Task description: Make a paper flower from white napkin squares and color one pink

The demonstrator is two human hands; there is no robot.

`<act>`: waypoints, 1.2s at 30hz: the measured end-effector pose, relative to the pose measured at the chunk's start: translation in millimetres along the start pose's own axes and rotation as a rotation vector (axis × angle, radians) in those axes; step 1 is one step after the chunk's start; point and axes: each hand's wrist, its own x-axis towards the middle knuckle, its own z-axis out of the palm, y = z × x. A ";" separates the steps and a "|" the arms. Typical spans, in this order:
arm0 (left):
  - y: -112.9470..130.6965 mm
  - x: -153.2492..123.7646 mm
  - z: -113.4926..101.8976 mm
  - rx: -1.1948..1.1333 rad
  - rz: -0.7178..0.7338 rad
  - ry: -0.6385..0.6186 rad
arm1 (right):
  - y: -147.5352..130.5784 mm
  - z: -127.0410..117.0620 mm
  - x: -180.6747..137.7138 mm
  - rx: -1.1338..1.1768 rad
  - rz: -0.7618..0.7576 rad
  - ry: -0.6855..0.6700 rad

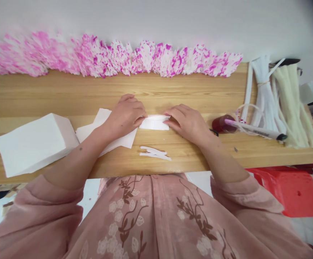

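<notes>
A white paper (154,123), folded into a narrow strip, lies on the wooden table between my hands. My left hand (128,112) pinches its left end, with the fingers closed. At the other end, the thumb and fingers of my right hand (186,121) are closed on the right edge. Loose white sheets (124,141) lie partly under my left wrist. Several thin white strips (155,153) rest on the table just below the folded paper.
A thick stack of white paper (35,140) stands at the left. Pink-and-white paper flowers (145,59) line the back. On the right are a jar of dark red liquid (221,124), a marker (256,129), bundled white strips (264,93) and cream strips (289,104). A red stool (293,192) is below.
</notes>
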 end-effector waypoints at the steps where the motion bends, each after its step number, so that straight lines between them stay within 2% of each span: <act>1: 0.1 0.0 0.1 0.001 0.001 -0.002 | -0.4 -0.3 0.2 0.001 -0.005 0.000; 19: -0.3 -4.7 7.0 0.060 0.041 0.066 | -5.8 3.9 -7.0 -0.068 -0.059 0.077; 28: 0.4 -3.4 5.4 0.035 0.022 0.050 | -9.8 2.1 -1.5 -0.087 -0.024 0.067; 36: -4.2 -0.9 8.4 0.004 0.041 0.018 | -1.9 3.7 0.6 -0.068 -0.038 0.042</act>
